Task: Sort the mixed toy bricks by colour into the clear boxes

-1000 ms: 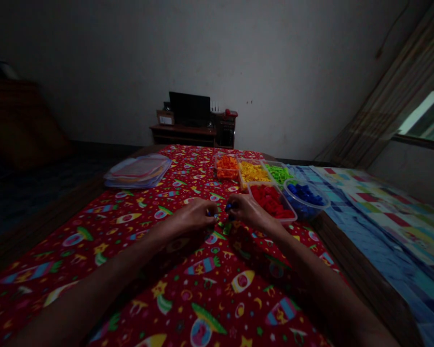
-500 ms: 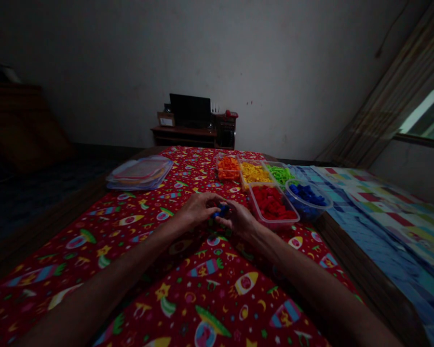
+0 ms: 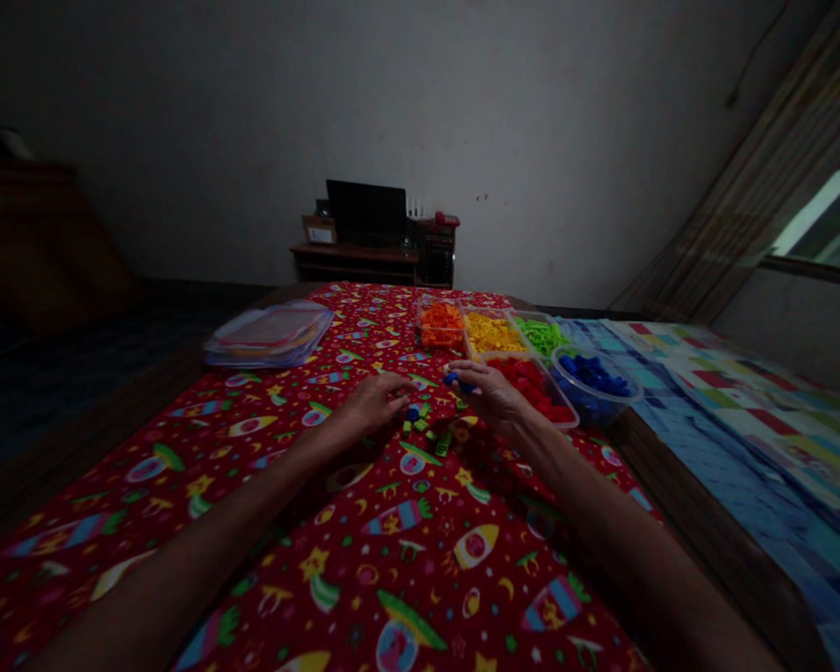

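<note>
My right hand (image 3: pixel 491 392) is raised beside the red-filled container, its fingers pinching a small blue plastic piece (image 3: pixel 460 381). Its exact shape is too dark to make out. My left hand (image 3: pixel 376 403) is low over the cloth, fingers loosely bent and apart, with nothing visible in them. Just right of its fingertips lie several small green pieces (image 3: pixel 420 426) and a dark blue one (image 3: pixel 413 413). Close to my right hand is a clear container of red pieces (image 3: pixel 564 417). Blue pieces (image 3: pixel 592 373) fill a round clear tub (image 3: pixel 602 403) beyond it.
Containers of orange (image 3: pixel 441 322), yellow (image 3: pixel 491 332) and green pieces (image 3: pixel 539 333) stand farther back. Stacked clear lids (image 3: pixel 270 336) lie at the table's left. A red patterned cloth (image 3: pixel 392 579) covers the table. A bed (image 3: pixel 728 448) adjoins the right edge.
My hands were together around a blue piece and have separated. The right moved right and up with a blue piece; the left drew slightly left, uncovering small pieces on the cloth.
</note>
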The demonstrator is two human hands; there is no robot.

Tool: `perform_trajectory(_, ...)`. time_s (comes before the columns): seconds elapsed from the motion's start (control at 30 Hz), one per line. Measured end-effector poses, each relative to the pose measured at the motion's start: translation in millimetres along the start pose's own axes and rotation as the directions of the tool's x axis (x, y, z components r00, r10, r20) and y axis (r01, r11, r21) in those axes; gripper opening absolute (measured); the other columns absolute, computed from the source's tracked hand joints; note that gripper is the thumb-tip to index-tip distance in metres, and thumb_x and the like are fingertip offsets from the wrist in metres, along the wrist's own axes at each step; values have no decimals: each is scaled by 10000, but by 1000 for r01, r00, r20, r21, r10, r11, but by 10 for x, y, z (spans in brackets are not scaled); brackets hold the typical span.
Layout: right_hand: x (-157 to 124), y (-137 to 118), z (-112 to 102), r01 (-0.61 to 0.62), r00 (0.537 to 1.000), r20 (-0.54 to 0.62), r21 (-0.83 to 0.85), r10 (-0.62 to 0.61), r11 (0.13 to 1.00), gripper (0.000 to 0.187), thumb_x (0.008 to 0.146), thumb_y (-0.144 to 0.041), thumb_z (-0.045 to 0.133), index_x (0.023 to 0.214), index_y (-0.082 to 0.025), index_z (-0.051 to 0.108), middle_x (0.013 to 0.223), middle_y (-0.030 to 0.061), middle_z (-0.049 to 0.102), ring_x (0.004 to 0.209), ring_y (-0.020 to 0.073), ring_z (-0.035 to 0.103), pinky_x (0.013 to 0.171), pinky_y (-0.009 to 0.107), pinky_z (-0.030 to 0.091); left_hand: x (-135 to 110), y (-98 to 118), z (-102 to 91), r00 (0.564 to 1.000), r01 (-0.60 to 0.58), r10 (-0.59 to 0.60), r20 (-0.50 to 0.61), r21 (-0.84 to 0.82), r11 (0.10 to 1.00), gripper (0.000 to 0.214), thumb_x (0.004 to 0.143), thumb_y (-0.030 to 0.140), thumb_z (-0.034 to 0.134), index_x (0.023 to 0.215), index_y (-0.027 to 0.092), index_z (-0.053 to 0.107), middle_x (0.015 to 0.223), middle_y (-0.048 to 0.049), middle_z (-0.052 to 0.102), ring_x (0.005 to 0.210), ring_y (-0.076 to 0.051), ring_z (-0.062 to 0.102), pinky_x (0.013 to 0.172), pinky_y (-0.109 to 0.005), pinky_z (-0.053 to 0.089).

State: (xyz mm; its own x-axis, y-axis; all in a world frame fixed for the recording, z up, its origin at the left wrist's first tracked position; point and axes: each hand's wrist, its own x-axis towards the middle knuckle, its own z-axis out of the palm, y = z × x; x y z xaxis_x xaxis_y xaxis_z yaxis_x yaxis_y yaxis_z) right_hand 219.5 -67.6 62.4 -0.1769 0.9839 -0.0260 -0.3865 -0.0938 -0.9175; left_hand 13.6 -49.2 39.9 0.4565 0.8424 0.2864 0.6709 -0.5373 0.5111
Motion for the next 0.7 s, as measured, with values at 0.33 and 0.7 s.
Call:
perform_trajectory(0.33,-143,-1041,-795,358,844,-329,-243,-424,901,149,636,-113,685,746,-174,606,729,-14,630,689,87,620,643,178,558,-11,-96,99,988,-16,1,154,97,995,189,749,228,540,867,189,683,886,-48,715,848,-193,646,762,-270,477)
perform_trajectory(0.7,-317,-1228,-1443,-231,766,-228,-970,-601,74,210,769,-217,521,733,-129,709,678,88,691,720,202,644,713,298,475,29,-69,-28,986,168,-158,61,-237,957,269,663,426,612,797,199,665,722,-8,705,648,-180,640,569,-249,479)
